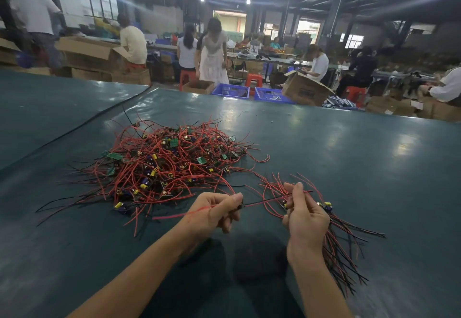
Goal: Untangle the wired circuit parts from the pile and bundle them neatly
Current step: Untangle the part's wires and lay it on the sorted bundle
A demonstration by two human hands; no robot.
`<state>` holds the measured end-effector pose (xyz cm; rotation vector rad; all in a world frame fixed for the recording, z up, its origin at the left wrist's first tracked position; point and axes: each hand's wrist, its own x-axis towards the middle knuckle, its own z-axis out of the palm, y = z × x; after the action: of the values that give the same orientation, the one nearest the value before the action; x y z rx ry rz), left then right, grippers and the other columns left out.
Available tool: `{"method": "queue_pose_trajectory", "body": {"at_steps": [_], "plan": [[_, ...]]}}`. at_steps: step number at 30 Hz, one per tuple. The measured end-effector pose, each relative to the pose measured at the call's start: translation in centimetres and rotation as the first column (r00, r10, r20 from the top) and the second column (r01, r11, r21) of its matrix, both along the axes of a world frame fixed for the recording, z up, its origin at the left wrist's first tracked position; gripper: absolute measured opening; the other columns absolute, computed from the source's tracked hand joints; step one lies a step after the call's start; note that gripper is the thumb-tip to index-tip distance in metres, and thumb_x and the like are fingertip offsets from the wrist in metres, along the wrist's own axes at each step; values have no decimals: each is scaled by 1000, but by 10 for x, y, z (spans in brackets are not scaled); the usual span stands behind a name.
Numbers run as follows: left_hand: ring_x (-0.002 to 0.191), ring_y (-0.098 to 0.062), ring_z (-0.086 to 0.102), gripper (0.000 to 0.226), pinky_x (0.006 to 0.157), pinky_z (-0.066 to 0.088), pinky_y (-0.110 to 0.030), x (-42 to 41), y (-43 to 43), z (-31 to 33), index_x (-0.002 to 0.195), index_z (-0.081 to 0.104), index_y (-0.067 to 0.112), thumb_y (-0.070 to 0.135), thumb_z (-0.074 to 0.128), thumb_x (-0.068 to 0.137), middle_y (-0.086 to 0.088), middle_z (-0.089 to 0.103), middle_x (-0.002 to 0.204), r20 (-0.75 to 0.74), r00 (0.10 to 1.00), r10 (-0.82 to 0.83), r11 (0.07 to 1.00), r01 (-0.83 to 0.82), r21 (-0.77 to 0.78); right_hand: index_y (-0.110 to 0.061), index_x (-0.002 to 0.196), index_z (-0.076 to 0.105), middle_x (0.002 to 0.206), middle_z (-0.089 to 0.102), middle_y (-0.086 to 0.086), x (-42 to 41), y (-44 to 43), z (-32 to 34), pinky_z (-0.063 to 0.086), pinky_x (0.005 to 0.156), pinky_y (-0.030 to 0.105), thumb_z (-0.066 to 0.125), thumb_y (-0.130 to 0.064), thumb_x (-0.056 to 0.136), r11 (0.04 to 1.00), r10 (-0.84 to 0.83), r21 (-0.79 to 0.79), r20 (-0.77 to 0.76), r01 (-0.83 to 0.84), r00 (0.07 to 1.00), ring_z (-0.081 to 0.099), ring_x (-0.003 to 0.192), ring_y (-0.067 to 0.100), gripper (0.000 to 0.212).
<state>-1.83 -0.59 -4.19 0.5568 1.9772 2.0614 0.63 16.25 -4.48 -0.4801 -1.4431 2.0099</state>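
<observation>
– While the left hand (217, 211) is pinching one wire (264, 200), where is the pile (162, 165) lying?

– It is lying on the table (324, 143), left of the middle and just beyond that hand. Its nearest red strands are reaching almost to the knuckles.

– How is that hand gripping?

– Thumb and forefinger are pressing together on the wire's dark end, and the other fingers are curling underneath. A red tail is trailing out of the hand toward the left edge.

– And the wire itself?

– It is running across the gap between the hands to the right hand (304, 220).

– What is the right hand doing?

– Its fingers are clamping round a bundle (341, 250). Yellow-capped parts are showing beside the fist. Red and black leads are fanning out below it toward the near right corner, and a few red ones are curling up above the fingers.

– Is the bundle touching the pile?

– A thin red strand is stretching between them, but I cannot tell whether it is joining both.

– Anything past the far edge?

– Two blue baskets (230, 90) and an open box (305, 90) are sitting there, and people are working at other tables.
</observation>
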Motion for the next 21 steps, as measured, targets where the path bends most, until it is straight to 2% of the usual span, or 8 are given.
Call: {"method": "queue_pose_trajectory", "body": {"at_steps": [2,5,10,13,15,17,21], "plan": [[43,-12,51,46,47,43,-20,-3,0,1,52,67,15,56,68,73,-2,55,48,115,988,100,987,-113,114,-25,72,79,50,49,-13,2,-4,1,33,54,24,60,-32,96,997,-6,75,-44,10,999,38,48,2,32],[47,-11,54,41,46,44,-21,-6,-1,1,57,73,16,57,70,63,-1,60,56,259,953,154,956,-211,206,-24,65,76,57,59,-13,5,-8,4,34,55,23,59,-37,94,993,35,114,-102,-24,994,44,51,1,36],[52,-9,57,38,47,47,-20,-7,-1,-1,78,74,16,49,78,60,-3,69,74,303,934,186,935,-263,237,-26,63,74,62,64,-12,9,-14,6,35,51,16,57,-39,90,978,94,202,-184,-56,978,46,51,0,35],[52,-9,60,26,46,47,-20,-8,-1,0,76,75,18,43,72,68,-4,73,81,338,919,202,904,-308,297,-22,58,71,62,65,-8,10,-16,5,37,54,16,56,-36,92,972,116,226,-222,-65,968,51,56,-1,39],[52,-8,60,24,45,47,-21,-9,-2,2,76,74,18,41,71,69,-4,73,81,365,908,204,879,-334,341,-19,54,68,58,61,-3,10,-15,4,34,55,21,54,-31,97,972,122,224,-206,-74,971,47,53,3,47],[51,-8,60,28,44,48,-21,-10,-3,4,80,71,15,42,70,70,-3,73,78,397,891,219,846,-376,378,-16,53,67,54,56,0,10,-14,4,29,46,21,52,-28,100,978,104,196,-180,-68,978,38,45,8,51],[48,-7,58,32,43,47,-19,-13,-7,7,85,64,18,46,65,70,1,71,71,434,858,274,783,-461,418,-20,66,78,54,58,-2,8,-9,5,26,41,17,50,-25,102,991,73,120,-158,-54,985,36,45,8,45]]}}
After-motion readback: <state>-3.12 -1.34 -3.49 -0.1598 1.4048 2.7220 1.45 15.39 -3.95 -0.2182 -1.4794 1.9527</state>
